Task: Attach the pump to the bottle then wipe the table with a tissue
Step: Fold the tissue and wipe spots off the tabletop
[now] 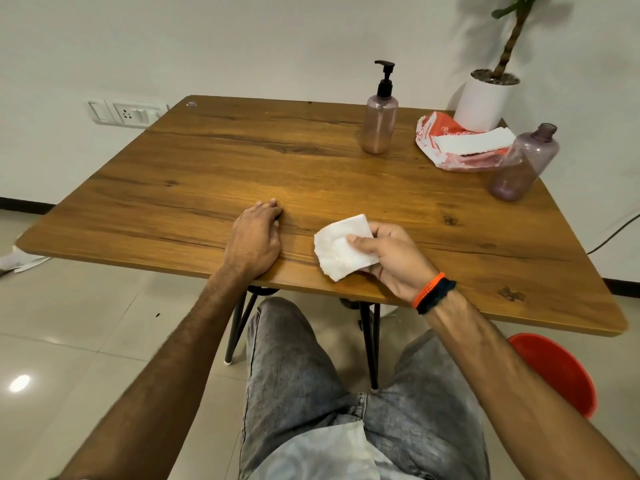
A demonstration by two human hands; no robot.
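Two bottles on table point(207, 161): one w/ black pump point(383, 77) already on, standing upright far centre; 2nd bottle point(523, 164) capless, right edge, tilted. So pump step looks done, wipe is the one in hand. Right hand point(391, 258) pinches folded white tissue point(343, 245), thumb on top, held just above near edge. Left hand point(254, 237) flat on wood, fingers relaxed, gripping nothing. To wipe well: lay tissue flat, press w/ palm, long overlapping strokes. Pump bottle point(378, 126) pinkish, low fill near bottom, prob. liquid. Open bottle: contents unclear. Tissue pack point(450, 147) torn, white sheets showing. White pot point(483, 98) holds plant.
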